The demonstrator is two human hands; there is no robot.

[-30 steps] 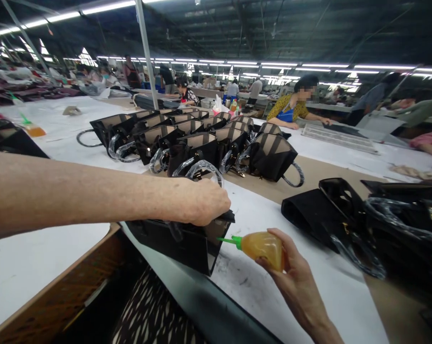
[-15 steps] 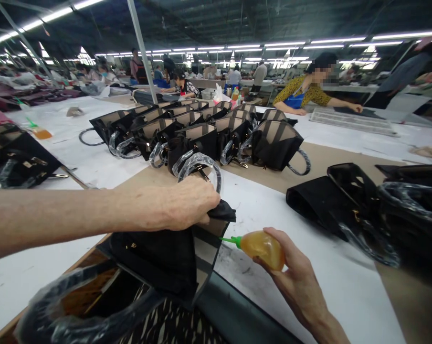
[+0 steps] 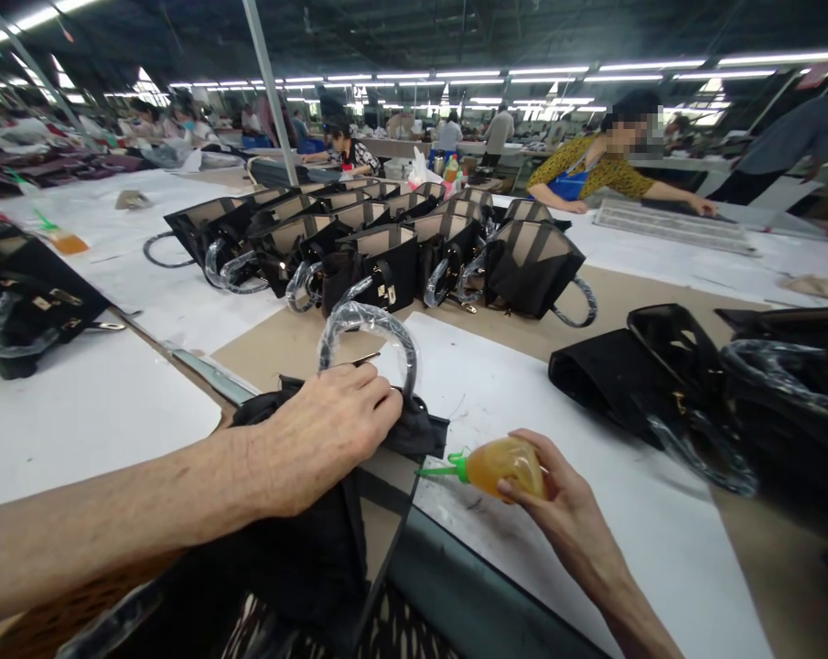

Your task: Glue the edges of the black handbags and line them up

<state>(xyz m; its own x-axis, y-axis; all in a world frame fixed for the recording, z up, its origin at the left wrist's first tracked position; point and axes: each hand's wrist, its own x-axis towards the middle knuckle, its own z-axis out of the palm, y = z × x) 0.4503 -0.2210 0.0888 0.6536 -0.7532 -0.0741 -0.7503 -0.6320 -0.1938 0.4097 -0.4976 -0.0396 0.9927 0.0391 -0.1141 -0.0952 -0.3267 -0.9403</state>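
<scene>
My left hand is closed on the upper part of a black handbag lying tilted at the table's near edge. Its fingertips are tucked behind the fabric. A plastic-wrapped round handle of that bag rises beyond my knuckles, and beige panels show on its right side. In my right hand is a squeeze bottle of amber liquid, held on its side. The bottle's green nozzle points left, its tip at the bag's right edge; whether it touches, I cannot tell.
Rows of black handbags stand across the middle of the table. More bags lie at the right, and another sits at the left near a second amber bottle. Across the table a co-worker leans over a pale rectangular frame.
My left hand has shifted slightly left and down along the bag, and the bag has turned with it. The bottle in my right hand stays nearly in place, its nozzle near the bag's edge.
</scene>
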